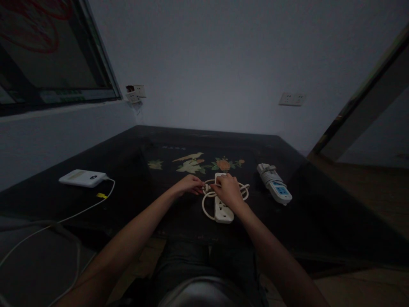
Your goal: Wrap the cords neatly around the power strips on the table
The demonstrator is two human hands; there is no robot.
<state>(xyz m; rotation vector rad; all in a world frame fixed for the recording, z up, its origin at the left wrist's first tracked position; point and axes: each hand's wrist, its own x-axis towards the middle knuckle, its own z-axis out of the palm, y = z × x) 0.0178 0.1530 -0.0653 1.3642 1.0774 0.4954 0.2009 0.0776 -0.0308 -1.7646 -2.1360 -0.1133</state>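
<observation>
A white power strip (223, 210) lies on the dark table (153, 145), with its cream cord (205, 205) looped around it. My left hand (191, 184) pinches the cord just left of the strip's far end. Over the strip's far half, my right hand (228, 189) is closed on the cord where the loops cross. The fingertips of both hands nearly meet at the cord.
A second power strip (275, 183) with a blue face and bundled cord lies to the right. A white power bank (83, 178) with a white cable (79, 209) sits at the left. Wall sockets (292, 99) are behind. A flower picture (204, 163) decorates the tabletop.
</observation>
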